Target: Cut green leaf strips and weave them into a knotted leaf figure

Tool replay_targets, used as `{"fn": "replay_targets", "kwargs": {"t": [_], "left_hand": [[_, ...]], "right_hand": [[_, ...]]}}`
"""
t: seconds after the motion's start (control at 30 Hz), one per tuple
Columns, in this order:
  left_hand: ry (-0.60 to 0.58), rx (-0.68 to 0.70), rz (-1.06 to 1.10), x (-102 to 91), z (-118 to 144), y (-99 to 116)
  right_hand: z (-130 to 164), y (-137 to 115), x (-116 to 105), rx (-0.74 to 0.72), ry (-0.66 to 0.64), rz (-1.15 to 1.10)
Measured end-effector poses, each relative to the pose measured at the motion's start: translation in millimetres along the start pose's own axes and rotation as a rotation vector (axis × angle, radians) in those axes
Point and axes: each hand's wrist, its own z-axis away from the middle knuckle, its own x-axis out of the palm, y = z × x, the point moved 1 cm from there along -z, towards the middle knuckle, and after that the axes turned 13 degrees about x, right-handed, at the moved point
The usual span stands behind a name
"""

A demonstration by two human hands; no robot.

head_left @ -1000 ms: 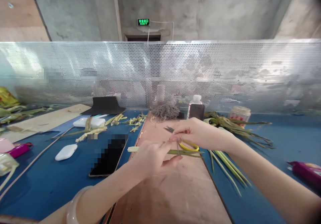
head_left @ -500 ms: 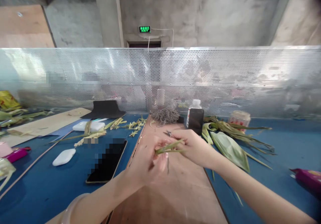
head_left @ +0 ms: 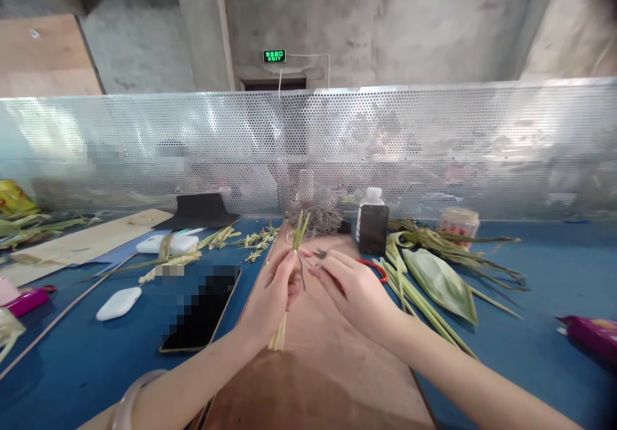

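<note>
Leaves [head_left: 301, 229] in left hand [head_left: 274, 283], board [head_left: 347, 372] edge near

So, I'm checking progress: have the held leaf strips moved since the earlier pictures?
Yes: against the tangled string, the green tips of the leaf strips swung leftward and away from the person.

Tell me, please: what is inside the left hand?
The left hand holds leaf strips: green ends stick out above, pale ends below. Their middle is covered by the hand, so I cannot count them.
</note>
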Motion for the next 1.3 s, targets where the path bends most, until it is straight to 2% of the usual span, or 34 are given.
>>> {"fn": "replay_targets", "kwargs": {"t": [0.2,0.43,0.67,0.83,0.97,1.07,1.3], "left_hand": [[-0.055,0.042,-0.071,-0.5,0,2],[-0.09,0.083,-0.092,-3.6,-3,4],[-0.118,0.094,-0.224,-8.5,-7,3],[-0.176,0.177,-0.587,-14.7,-7,4],[-0.35,0.364,-0.867,-14.6,-4,4],[-0.473,0.45,-1.005,-12.5,-2,3],[-0.671,0.506,-1.201,-13.1,-1,-1]], "right_hand": [[8,8,7,-0.144,0.075,0.245],[15,11,8,-0.176,0.145,0.245],[15,7,4,-0.234,0.221,0.278],[15,12,1,-0.32,0.234,0.364],[13,14,-3,-0.362,0.314,0.385],[11,16,-5,-0.363,0.255,0.396],[6,27,-4,-0.21,-0.054,0.294]]}}
